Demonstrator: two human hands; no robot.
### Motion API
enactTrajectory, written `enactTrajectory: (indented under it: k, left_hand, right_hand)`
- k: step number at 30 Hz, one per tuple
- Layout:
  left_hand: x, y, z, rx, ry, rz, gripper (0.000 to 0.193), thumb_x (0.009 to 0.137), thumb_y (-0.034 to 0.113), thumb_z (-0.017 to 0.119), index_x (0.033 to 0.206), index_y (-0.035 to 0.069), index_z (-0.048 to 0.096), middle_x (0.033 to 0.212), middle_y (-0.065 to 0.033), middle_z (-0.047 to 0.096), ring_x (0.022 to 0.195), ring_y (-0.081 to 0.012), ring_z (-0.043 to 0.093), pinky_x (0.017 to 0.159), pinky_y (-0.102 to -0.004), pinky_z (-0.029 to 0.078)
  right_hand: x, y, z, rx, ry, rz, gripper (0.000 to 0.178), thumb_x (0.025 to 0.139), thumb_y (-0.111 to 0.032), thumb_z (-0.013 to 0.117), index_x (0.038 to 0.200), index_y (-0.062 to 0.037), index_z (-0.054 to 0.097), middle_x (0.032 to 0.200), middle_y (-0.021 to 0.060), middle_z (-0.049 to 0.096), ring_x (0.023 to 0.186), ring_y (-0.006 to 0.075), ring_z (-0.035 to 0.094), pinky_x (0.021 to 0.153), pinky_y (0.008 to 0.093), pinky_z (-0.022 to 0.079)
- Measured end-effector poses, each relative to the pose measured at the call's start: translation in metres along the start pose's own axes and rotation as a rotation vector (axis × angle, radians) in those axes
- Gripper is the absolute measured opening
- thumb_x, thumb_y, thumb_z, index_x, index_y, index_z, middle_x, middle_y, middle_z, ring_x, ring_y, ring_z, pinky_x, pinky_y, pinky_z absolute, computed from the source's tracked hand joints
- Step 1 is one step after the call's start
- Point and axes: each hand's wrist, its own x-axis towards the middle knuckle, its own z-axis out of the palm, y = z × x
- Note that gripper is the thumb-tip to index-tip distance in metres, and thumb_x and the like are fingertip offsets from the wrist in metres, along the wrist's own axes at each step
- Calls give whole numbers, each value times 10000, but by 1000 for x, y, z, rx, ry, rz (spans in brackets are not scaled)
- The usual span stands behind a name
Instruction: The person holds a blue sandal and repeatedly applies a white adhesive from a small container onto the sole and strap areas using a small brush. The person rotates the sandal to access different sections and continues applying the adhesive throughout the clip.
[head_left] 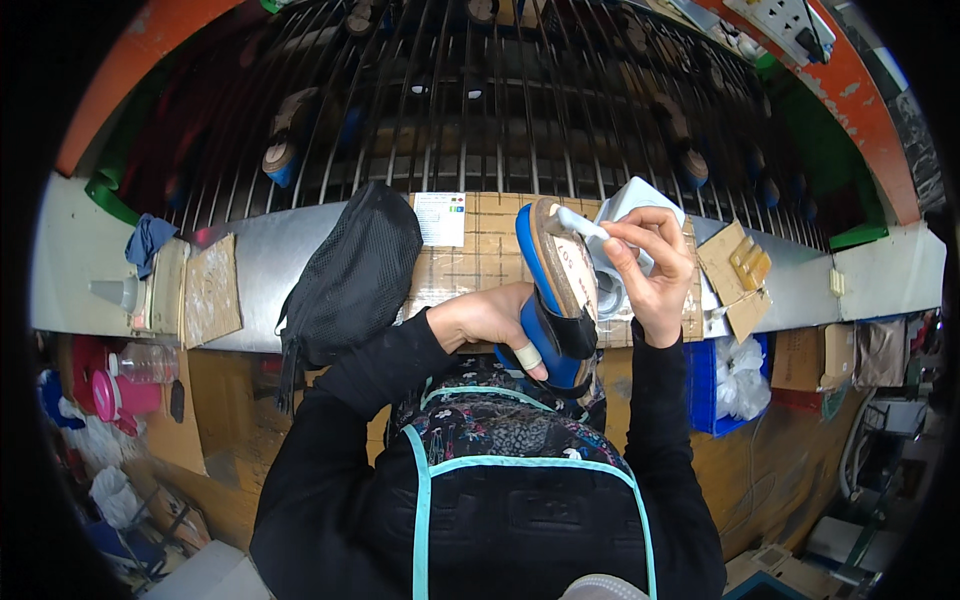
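My left hand (492,318) is wrapped round a blue sandal (556,262), with a pale band on one finger. The sandal is tilted with its toe end away from me; it has a cork-coloured footbed, a black strap and blue edges. Pinched in my right hand (655,270) is a slim whitish applicator (580,222), its end at the footbed's toe area. I cannot make out whether that end is a brush. Behind my right hand stands a white container (640,198), partly hidden by the fingers.
Cardboard (470,265) covers the worktop, with a black mesh bag (360,270) to the left. Beyond is a rack of metal rods (470,130) carrying several shoes. A yellow block (750,263) lies on cardboard at right; a blue bin (704,390) with white plastic stands below it.
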Motion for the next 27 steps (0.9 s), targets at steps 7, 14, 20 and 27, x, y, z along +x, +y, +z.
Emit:
enactTrajectory:
  k: [7, 14, 20, 27]
  left_hand:
    - [-7, 1, 2, -18, 36, -51, 747, 479, -37, 887, 1171, -26, 607, 1107, -145, 674, 1050, -241, 626, 966, -327, 465]
    - [-30, -10, -21, 152, 225, 310, 800, 447, 38, 945, 1180, 4, 626, 1160, -98, 663, 1098, -205, 600, 980, -316, 457]
    - [-31, -10, -27, -406, 303, 824, 1013, 567, 122, 885, 1435, 44, 368, 1389, -185, 481, 1247, -284, 517, 1022, -409, 479]
    - [-21, -23, -42, -1146, 345, 654, 1125, 717, 827, 518, 1455, 20, 259, 1278, -266, 458, 963, -426, 574, 739, -514, 535]
  right_hand:
    - [-33, -1, -22, 45, -148, 54, 210, 745, 0, 755, 952, -42, 752, 970, 66, 594, 780, 134, 614, 674, 257, 497]
    - [-83, 4, -70, -207, 33, 438, 144, 787, -58, 746, 929, -38, 753, 786, 55, 627, 715, 121, 565, 620, 245, 435]
    - [-120, 18, -54, -809, 57, 506, 71, 789, -234, 752, 831, -177, 752, 731, -39, 612, 521, 126, 496, 720, 338, 257]
    - [-112, 28, -34, -1034, 45, 203, 66, 781, -180, 749, 843, -159, 739, 701, -26, 571, 609, 152, 517, 687, 340, 270]
